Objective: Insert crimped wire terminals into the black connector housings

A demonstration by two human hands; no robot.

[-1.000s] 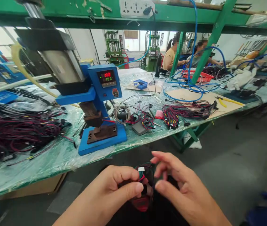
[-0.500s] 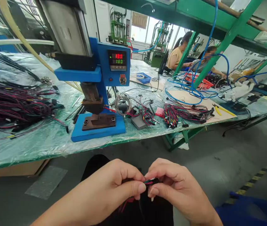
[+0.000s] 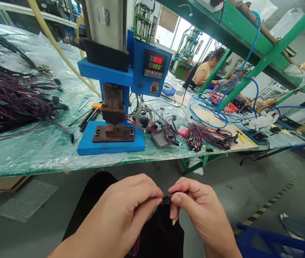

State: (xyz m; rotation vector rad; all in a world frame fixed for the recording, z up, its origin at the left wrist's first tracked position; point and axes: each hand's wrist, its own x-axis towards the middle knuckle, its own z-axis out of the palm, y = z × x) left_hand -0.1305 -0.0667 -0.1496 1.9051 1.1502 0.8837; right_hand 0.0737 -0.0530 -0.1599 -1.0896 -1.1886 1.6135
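Above my lap, my left hand [image 3: 131,204] pinches a thin bundle of dark and red wires [image 3: 166,199] between thumb and fingertips. Close beside it, my right hand [image 3: 194,206] pinches the same wires from the other side, a short stretch showing between the two hands. Red strands hang below my left hand. The wire ends inside my fingers are hidden. Past the hands, on the table, stands a blue heat press [image 3: 112,141] with a lit red and green display reading 180.
A large heap of wire harnesses [image 3: 15,96] lies left of the press. To its right are more bundled wires [image 3: 203,136], a grey box [image 3: 160,140], yellow-handled pliers [image 3: 241,137] and looped blue hoses. Two people sit farther back. The table's front edge crosses ahead of my hands.
My view has tilted and shifted, so the press sits differently in frame. My left hand's fingers have closed flatter over the wires, and both hands stay close together.
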